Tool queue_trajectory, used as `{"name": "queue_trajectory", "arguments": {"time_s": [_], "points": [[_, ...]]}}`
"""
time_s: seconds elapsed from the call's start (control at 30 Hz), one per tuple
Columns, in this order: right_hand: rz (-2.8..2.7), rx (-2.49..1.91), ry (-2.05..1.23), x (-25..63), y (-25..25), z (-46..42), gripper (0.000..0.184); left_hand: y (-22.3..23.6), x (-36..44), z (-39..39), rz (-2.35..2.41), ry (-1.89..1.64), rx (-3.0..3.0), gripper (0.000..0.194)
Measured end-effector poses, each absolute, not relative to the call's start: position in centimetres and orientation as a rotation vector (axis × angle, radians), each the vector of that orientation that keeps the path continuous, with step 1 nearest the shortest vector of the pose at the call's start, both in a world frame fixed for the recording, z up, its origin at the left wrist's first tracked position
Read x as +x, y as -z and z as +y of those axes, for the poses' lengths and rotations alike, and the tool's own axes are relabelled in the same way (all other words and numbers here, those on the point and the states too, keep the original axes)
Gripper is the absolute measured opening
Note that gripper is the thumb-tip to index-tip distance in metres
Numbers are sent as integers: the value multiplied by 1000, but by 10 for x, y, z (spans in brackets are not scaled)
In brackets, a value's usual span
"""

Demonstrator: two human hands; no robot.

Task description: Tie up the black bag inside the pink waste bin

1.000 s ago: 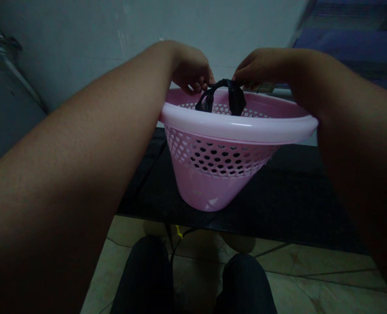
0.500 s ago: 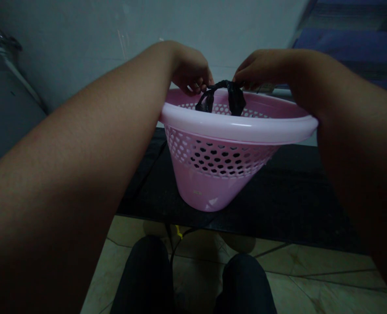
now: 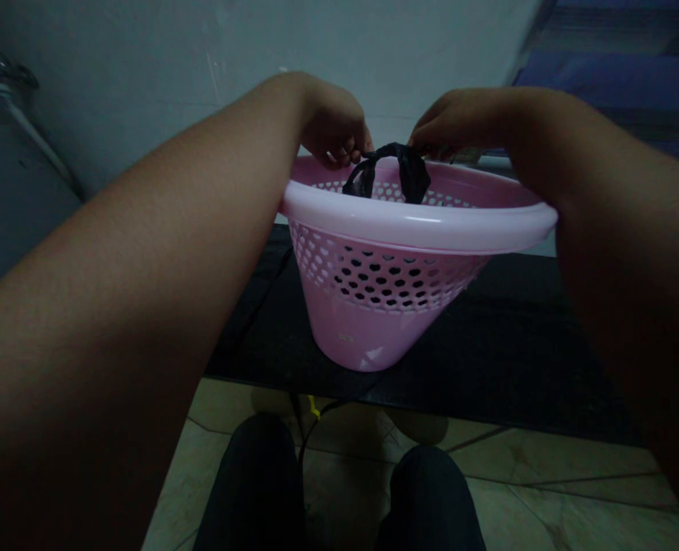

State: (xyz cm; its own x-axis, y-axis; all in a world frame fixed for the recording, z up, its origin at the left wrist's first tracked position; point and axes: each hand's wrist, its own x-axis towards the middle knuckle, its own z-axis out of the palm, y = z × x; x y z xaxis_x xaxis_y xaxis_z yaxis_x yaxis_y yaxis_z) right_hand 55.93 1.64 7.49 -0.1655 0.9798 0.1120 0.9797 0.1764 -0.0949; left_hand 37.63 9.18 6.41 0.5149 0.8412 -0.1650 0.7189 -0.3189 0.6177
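Note:
A pink perforated plastic basket [image 3: 385,291] stands on a low black table [image 3: 517,352] in front of me. Over its far rim, my left hand [image 3: 333,126] and my right hand [image 3: 459,119] both pinch a twisted black plastic bag [image 3: 399,168] that hangs down into the basket. Each hand holds one end of the black loop, fingers closed. The inside of the basket is hidden by its near rim.
A pale wall rises behind the basket. A blue-striped surface [image 3: 620,69] lies at the upper right. My dark-trousered knees [image 3: 339,490] are at the bottom over a tiled floor [image 3: 546,482], with a cable [image 3: 310,421] hanging under the table.
Almost nothing has moved; the hands shifted very slightly on the black bag.

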Motion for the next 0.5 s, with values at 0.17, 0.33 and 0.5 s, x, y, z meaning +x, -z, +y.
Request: {"name": "queue_trajectory", "arguments": {"time_s": [0.17, 0.33, 0.5], "points": [[-2215, -1947, 4, 559, -74, 18, 22, -64, 376, 96, 1270, -220, 2124, 42], [-2202, -1958, 7, 557, -73, 16, 24, -64, 374, 95, 1228, -150, 2145, 12], [-2204, -1957, -13, 559, -73, 18, 26, -64, 374, 96, 1252, -138, 2137, 20]]}}
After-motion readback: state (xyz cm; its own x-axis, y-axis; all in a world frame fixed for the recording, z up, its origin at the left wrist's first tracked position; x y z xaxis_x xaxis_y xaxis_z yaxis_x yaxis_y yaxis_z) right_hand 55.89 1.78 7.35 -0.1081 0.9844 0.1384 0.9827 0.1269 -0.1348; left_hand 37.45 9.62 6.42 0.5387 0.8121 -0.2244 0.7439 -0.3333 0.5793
